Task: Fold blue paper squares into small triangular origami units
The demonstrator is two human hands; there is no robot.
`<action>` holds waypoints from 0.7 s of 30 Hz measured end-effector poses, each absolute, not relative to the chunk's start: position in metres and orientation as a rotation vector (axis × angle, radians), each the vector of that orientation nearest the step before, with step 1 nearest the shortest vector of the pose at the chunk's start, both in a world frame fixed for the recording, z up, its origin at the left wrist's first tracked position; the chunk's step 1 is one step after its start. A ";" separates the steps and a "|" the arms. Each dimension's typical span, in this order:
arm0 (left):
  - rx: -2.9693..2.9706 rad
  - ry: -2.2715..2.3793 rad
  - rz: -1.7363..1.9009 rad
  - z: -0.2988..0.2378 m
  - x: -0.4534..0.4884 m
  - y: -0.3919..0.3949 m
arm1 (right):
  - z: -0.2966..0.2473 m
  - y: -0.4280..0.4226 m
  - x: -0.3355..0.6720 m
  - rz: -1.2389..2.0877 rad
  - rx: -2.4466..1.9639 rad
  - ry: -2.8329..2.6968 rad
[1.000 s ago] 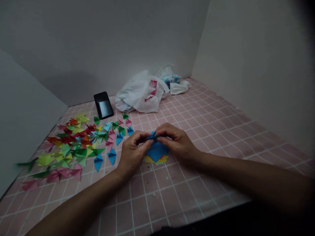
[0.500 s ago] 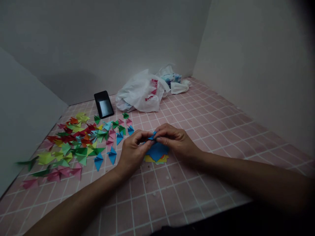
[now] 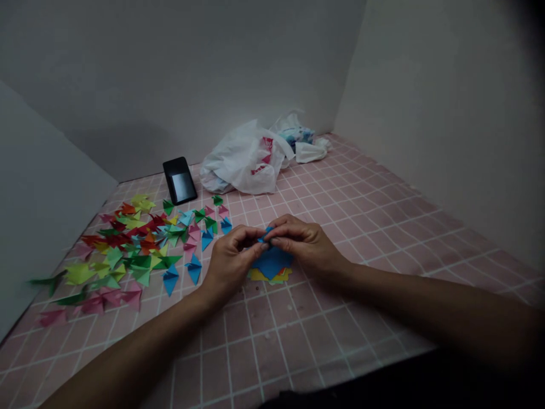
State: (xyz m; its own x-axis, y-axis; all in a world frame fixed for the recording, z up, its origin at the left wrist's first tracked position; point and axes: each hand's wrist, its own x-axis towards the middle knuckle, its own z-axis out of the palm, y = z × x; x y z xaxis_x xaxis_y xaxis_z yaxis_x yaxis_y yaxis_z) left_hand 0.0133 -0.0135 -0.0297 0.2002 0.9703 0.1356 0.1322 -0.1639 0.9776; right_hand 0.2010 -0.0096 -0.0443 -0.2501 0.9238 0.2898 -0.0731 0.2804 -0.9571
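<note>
Blue paper piece (image 3: 267, 234) pinched btwn left hand (image 3: 232, 262), right hand (image 3: 304, 243), over paper stack (image 3: 271, 266)

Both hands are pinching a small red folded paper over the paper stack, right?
Not red. The head view shows the left hand and right hand pinching a small blue folded paper over the paper stack.

The folded paper piece (image 3: 267, 232) is blue; the paper stack (image 3: 271, 264) shows a blue top sheet over yellow and orange edges. The folded triangles (image 3: 128, 250) are green, yellow, red, orange, pink and blue. The tablecloth (image 3: 340, 318) is pink with a white grid; the phone (image 3: 179, 180) black; the plastic bag (image 3: 238, 165) white with red print.
</note>
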 end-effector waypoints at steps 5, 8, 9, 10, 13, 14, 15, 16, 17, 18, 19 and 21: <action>1.550 1.105 1.120 -0.031 0.014 -0.013 | -0.043 -0.010 0.201 1.133 -0.831 -1.513; 1.589 1.120 1.140 -0.031 0.014 -0.014 | -0.042 -0.011 0.201 1.096 -0.845 -1.531; 1.604 1.123 1.149 -0.030 0.014 -0.014 | -0.042 -0.011 0.201 1.096 -0.856 -1.532; 1.620 1.127 1.157 -0.030 0.014 -0.014 | -0.042 -0.011 0.201 1.103 -0.870 -1.529; 1.635 1.133 1.163 -0.029 0.015 -0.014 | -0.041 -0.011 0.201 1.140 -0.896 -1.511; 1.625 1.131 1.163 -0.029 0.015 -0.014 | -0.041 -0.010 0.201 1.146 -0.900 -1.505; 1.610 1.130 1.160 -0.029 0.015 -0.014 | -0.041 -0.010 0.201 1.147 -0.901 -1.501; 1.595 1.128 1.158 -0.029 0.015 -0.015 | -0.041 -0.010 0.201 1.148 -0.905 -1.497; 1.581 1.127 1.153 -0.029 0.015 -0.015 | -0.041 -0.010 0.201 1.149 -0.912 -1.492; 1.570 1.126 1.150 -0.029 0.015 -0.015 | -0.041 -0.009 0.201 1.156 -0.918 -1.486; 1.561 1.126 1.145 -0.029 0.015 -0.015 | -0.040 -0.009 0.200 1.169 -0.919 -1.477; 1.548 1.126 1.144 -0.029 0.015 -0.015 | -0.040 -0.010 0.200 1.211 -0.920 -1.455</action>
